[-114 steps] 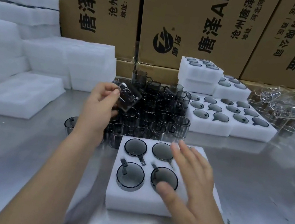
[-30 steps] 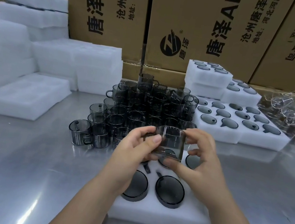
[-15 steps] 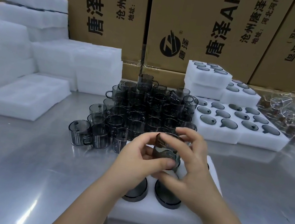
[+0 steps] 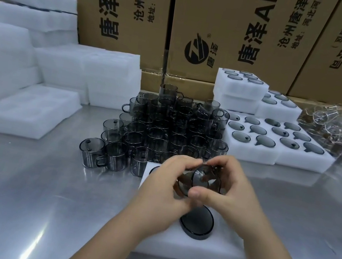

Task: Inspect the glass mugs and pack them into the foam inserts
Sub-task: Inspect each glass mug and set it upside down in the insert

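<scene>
Glass of a smoky grey, thin-walled and see-through, made up the mug [image 4: 201, 180] held between both sets of fingers. It was tipped on its side with its round rim turned toward the camera, and the skin behind it showed brownish through the wall. The left hand [image 4: 163, 188] curled its fingers round the mug's left side, fingertips meeting the top edge. The right hand [image 4: 230, 192] gripped the other side, thumb laid across the lower rim and fingers arched over the top. Where the handle pointed could not be told.

Directly under the fingers lay a white foam insert [image 4: 190, 249]. Just below the right thumb a second dark mug [image 4: 196, 224] sat sunk in one of its pockets, only its round end showing. Beyond the fingertips a crowded pile of grey mugs [image 4: 165, 128] stood on the steel table [image 4: 20, 183]. Farther out past the right fingers were filled foam inserts [image 4: 275, 151] and clear glassware [image 4: 334, 132]; past the left fingers, plain foam slabs [image 4: 22, 109]. Cardboard boxes [image 4: 228, 26] closed the back.
</scene>
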